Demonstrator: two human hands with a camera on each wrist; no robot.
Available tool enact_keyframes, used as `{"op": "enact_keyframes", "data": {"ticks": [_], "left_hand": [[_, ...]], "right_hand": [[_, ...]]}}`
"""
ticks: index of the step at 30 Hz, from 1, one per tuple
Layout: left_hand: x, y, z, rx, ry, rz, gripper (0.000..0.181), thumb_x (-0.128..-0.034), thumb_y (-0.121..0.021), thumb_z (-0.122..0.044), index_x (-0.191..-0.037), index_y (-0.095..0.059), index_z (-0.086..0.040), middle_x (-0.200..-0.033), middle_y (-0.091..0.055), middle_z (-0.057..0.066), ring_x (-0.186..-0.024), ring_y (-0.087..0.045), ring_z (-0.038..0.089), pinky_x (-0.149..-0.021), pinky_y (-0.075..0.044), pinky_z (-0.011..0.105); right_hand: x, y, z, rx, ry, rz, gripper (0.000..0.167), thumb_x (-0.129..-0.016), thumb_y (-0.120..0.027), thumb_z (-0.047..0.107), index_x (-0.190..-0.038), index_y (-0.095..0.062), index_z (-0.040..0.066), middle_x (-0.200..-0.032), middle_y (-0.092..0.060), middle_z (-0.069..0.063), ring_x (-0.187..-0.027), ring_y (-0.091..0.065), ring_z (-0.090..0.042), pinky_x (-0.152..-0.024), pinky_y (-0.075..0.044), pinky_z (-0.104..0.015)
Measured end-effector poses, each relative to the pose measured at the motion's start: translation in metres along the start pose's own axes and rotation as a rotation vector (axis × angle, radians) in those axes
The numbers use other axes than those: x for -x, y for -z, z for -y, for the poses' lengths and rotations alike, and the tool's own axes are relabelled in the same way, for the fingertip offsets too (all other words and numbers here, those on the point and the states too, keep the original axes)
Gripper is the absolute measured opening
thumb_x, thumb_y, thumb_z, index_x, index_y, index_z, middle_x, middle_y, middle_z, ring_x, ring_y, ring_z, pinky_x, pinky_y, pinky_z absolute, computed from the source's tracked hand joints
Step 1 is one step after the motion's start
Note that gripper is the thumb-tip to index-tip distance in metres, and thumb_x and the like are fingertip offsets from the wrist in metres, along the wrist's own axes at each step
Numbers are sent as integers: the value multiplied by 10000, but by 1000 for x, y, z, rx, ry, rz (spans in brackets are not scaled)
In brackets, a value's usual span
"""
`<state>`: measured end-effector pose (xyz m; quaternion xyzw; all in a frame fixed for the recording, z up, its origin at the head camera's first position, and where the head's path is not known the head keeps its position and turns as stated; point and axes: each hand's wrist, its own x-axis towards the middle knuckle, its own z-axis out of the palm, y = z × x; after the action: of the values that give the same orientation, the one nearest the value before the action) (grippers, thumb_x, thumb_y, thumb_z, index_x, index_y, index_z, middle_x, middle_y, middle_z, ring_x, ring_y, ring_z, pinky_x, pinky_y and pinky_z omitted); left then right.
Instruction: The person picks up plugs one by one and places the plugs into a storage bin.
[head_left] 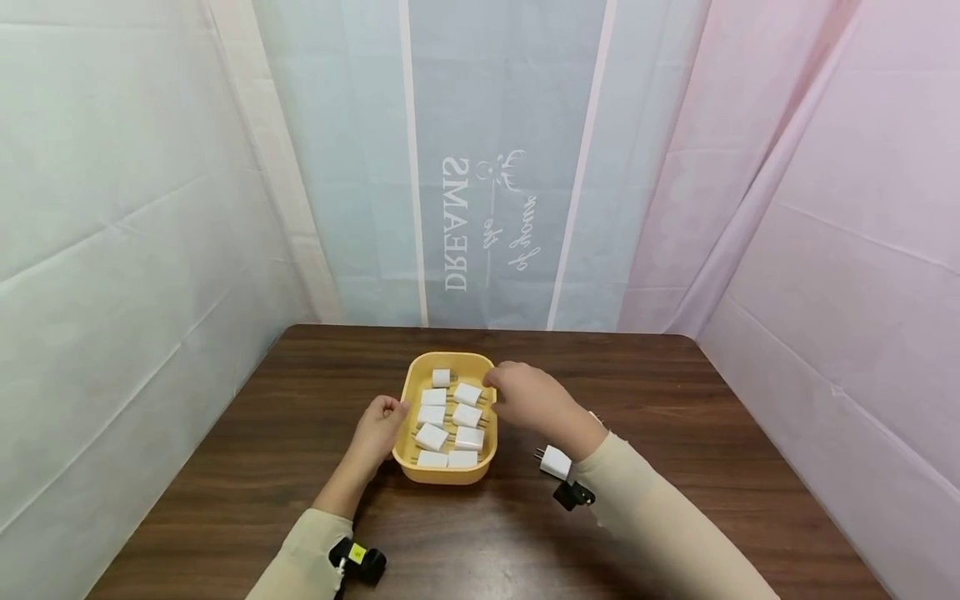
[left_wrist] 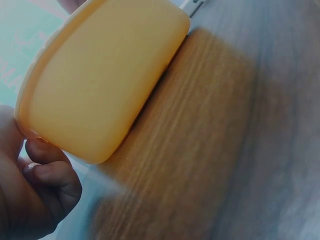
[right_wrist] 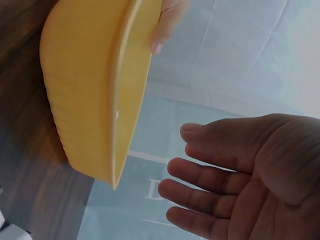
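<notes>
A yellow plastic basket sits on the table, holding several white charger plugs with metal prongs, roughly in two columns. At its left side my left hand pinches the rim; in the left wrist view the thumb lies over the edge and the other fingers curl beneath it. By the far right rim hovers my right hand, holding nothing. The right wrist view shows its fingers extended, apart from the basket wall. One more charger plug lies on the table below the right wrist.
The dark wooden table extends around the basket. Pale curtains hang on the left and right, and a blue-grey cloth with mirrored lettering hangs behind the far edge. Small black cameras are strapped to both wrists.
</notes>
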<state>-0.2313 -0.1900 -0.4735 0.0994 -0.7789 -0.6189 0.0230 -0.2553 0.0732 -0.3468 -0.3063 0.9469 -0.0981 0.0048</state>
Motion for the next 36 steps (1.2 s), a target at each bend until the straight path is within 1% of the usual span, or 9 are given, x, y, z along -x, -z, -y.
{"op": "enact_keyframes", "data": {"ticks": [4,10,13,17,21,29,33,36], "left_hand": [[0,0,0,19,-4,8,255,-1066,-563,-287,-1095,-515,-39,-745,-512,44,-512,-451,128,-423,-362,240],[2,-1,2,7,-7,11,268,-1067,-562,-300,-1097,-506,-39,-749,-498,36,-522,-446,128,-431,-363,239],[2,-1,3,0,-8,10,277,-1066,-562,-311,-1098,-507,-41,-753,-498,34,-526,-446,126,-435,-364,237],[2,-1,3,7,-13,13,278,-1065,-565,-307,-1098,-509,-36,-757,-506,37,-531,-461,129,-437,-374,239],[2,0,3,13,-16,18,271,-1067,-563,-294,-1106,-508,-32,-757,-508,36,-531,-465,132,-435,-377,240],[3,-1,3,21,-3,13,261,-1065,-568,-287,-1107,-513,-36,-779,-525,51,-536,-480,137,-436,-383,240],[4,-1,3,21,-9,11,260,-1065,-568,-286,-1105,-514,-34,-784,-529,62,-549,-495,143,-443,-396,242],[4,0,3,21,-16,13,270,-1066,-566,-288,-1108,-510,-27,-790,-532,64,-564,-510,145,-451,-408,243]], "right_hand": [[9,-5,-1,5,-4,-36,272,-910,-745,120,-1180,-723,98,-1105,-702,-43,-1003,-665,-193,-840,-570,-398],[26,-11,-6,-32,-52,-16,324,-893,-793,148,-1204,-712,106,-1131,-694,-38,-1011,-670,-197,-818,-571,-401],[33,-15,-10,-45,-67,-16,317,-878,-810,153,-1179,-716,118,-1128,-696,-42,-1015,-678,-203,-820,-578,-411],[42,-19,-13,-58,-85,-14,317,-874,-813,162,-1173,-717,114,-1167,-699,-64,-1044,-684,-226,-834,-582,-430],[50,-22,-14,-70,-100,-13,312,-874,-811,157,-1166,-717,106,-1159,-696,-76,-1032,-685,-248,-821,-580,-443],[63,-32,-19,-43,-131,-20,357,-843,-820,132,-1181,-715,82,-1135,-696,-65,-1045,-683,-257,-819,-576,-448],[68,-39,-21,-38,-136,-24,374,-826,-814,109,-1184,-715,70,-1132,-700,-72,-1050,-684,-259,-810,-574,-447],[71,-42,-23,-10,-151,-33,368,-806,-822,103,-1158,-721,69,-1102,-703,-76,-1014,-689,-254,-784,-576,-442]]}}
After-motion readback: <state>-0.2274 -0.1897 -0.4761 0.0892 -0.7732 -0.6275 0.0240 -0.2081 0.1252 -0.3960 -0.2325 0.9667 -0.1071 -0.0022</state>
